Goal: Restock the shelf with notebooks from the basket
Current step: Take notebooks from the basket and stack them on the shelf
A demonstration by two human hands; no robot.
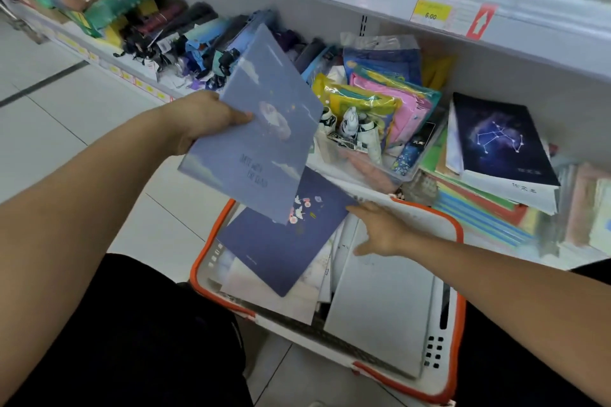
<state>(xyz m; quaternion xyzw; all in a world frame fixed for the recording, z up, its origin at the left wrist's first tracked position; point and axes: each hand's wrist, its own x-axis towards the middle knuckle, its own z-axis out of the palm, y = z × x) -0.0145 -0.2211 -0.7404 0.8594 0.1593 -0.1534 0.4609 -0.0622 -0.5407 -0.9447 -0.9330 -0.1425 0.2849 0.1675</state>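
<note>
My left hand (pixel 201 119) grips a pale blue notebook (pixel 258 129) by its left edge and holds it tilted above the basket, in front of the shelf. Below it a white basket with an orange rim (pixel 458 235) holds several notebooks, with a dark blue flowered notebook (pixel 281 248) on top and a grey one (pixel 380 301) beside it. My right hand (pixel 380 231) reaches into the basket with straight fingers that touch the dark blue notebook's right edge. On the shelf (pixel 347 182) at the right lies a stack topped by a dark constellation notebook (pixel 499 139).
A clear tray (pixel 373 172) of colourful packets and small items sits on the shelf behind the basket. Dark folded umbrellas (pixel 185 33) fill the shelf to the left. A yellow price tag (pixel 431 11) hangs on the shelf above. White floor tiles (pixel 66 109) lie at the left.
</note>
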